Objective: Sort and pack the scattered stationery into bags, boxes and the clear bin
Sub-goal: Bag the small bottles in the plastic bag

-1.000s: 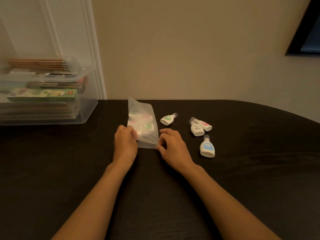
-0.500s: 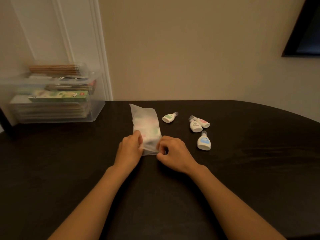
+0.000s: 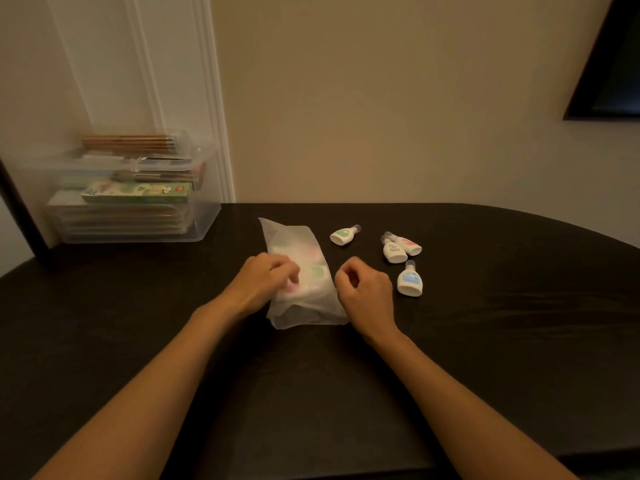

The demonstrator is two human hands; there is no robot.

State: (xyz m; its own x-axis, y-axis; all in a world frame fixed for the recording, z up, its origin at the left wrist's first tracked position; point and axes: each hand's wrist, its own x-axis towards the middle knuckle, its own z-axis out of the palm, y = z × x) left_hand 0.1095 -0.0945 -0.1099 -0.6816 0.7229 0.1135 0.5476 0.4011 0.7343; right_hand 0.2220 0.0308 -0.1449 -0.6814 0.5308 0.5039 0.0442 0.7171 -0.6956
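Observation:
A frosted plastic bag [image 3: 301, 244] lies flat on the dark table [image 3: 485, 306], with small white bottles with pink and green labels showing dimly inside it. My left hand [image 3: 261, 282] rests on the bag's left side and its curled fingers pinch the plastic over the bottles. My right hand [image 3: 367, 292] is curled against the bag's right edge and pinches it there. Several loose correction-fluid bottles lie to the right: a green-label one [image 3: 343, 235], a pink-label one [image 3: 408, 244], a plain white one [image 3: 394, 251] and a blue-label one [image 3: 409, 281].
The clear bin [image 3: 204, 225] stands at the table's back left against the wall, holding stacked packs, a green box [image 3: 138, 194] and pencils [image 3: 128, 143] on top. A dark frame [image 3: 609, 81] hangs at the upper right.
Both hands have moved from the bag's near end to its middle. The near end now lies flat on the table in front of them. The camera view shifted slightly.

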